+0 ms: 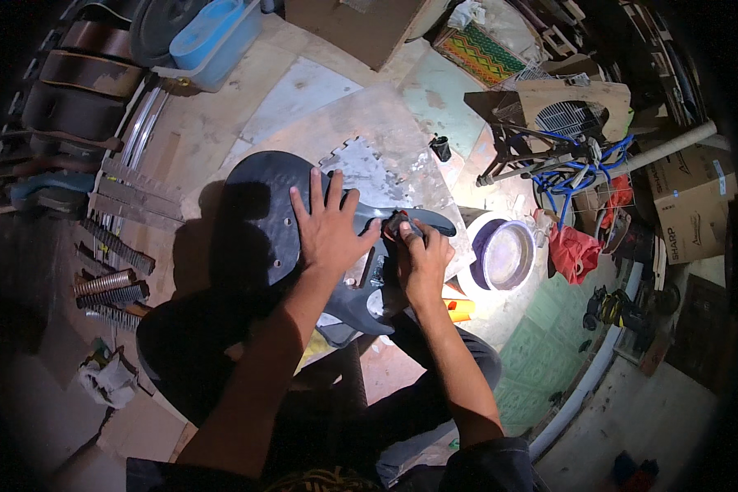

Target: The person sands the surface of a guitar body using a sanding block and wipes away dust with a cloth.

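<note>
A dark grey electric guitar body point(250, 197) lies across my lap, with cut-out pockets and small holes in its face. My left hand point(326, 223) rests flat on its upper face, fingers spread, pressing on the surface. At the body's right, by the base of the upper horn, my right hand point(422, 261) pinches a small dark block-like piece point(396, 221) against the edge. Its exact kind is hard to make out. Part of the lower horn lies in shadow below my right wrist.
A purple-rimmed bowl point(534, 250) stands to the right, and a small black cup point(440, 148) beyond the body. Blue hose point(562, 184) tangles around a metal frame. Several coil springs point(105, 283) lie left; a blue tub point(205, 37) stands far left. An orange object point(459, 309) is near my right forearm.
</note>
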Action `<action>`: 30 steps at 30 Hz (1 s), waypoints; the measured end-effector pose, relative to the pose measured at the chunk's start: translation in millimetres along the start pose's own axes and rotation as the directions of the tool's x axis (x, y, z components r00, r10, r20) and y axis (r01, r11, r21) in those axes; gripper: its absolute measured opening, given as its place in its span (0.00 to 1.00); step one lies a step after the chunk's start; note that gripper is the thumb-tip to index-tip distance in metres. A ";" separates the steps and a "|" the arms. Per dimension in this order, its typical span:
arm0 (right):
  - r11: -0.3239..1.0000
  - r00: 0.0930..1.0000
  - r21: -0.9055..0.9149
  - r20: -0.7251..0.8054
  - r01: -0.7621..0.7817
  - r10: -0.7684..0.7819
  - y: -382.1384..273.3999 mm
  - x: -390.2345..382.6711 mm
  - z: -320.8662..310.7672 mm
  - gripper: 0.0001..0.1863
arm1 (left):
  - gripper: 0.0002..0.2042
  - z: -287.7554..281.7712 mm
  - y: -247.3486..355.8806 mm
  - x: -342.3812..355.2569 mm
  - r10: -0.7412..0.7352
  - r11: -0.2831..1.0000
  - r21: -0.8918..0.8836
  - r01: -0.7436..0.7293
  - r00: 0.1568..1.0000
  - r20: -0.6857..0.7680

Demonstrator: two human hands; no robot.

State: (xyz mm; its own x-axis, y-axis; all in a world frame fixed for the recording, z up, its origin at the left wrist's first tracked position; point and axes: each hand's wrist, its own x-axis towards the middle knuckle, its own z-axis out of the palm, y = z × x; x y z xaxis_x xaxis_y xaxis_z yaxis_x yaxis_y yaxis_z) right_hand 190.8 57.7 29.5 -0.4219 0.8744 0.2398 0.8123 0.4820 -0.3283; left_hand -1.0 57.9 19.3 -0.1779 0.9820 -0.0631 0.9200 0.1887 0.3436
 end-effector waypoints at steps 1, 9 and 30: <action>0.969 0.982 0.186 -0.062 -0.162 0.177 23.1 -6.9 9.3 0.31 | 0.30 0.5 0.6 0.5 0.003 1.000 0.003 -0.003 1.000 -0.006; 0.962 0.950 -0.026 -0.169 -0.272 0.264 16.6 -14.3 5.9 0.31 | 0.29 -1.8 1.6 -0.4 0.006 1.000 -0.002 -0.006 1.000 -0.012; 0.879 0.846 -0.034 -0.292 -0.475 0.446 8.7 -21.2 16.3 0.31 | 0.28 1.6 9.8 -1.7 0.025 1.000 0.005 -0.025 0.998 -0.064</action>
State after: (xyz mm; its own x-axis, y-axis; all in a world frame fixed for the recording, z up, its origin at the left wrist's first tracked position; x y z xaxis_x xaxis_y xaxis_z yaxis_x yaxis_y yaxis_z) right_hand 200.3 44.3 6.7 0.1230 0.9382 0.3236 0.9282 0.0067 -0.3720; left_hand 8.9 58.1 21.4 -0.1764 0.9843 0.0054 0.9258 0.1640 0.3407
